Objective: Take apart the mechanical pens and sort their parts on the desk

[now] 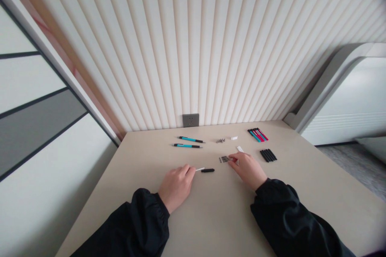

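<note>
We've got our left hand (176,188) pinching a slim white stick (199,169), its tip near the short black cylindrical barrel (208,170) on the smooth beige tabletop (211,217); our right hand (249,170) has fingers bunched at small grey pieces (224,159), and we can't quite tell whether it grips one.

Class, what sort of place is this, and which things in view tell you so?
Probably a bedroom or similar room at home: a white panel resembling a headboard stands at the right, and a dark socket sits low on the ribbed wall behind the table.
</note>
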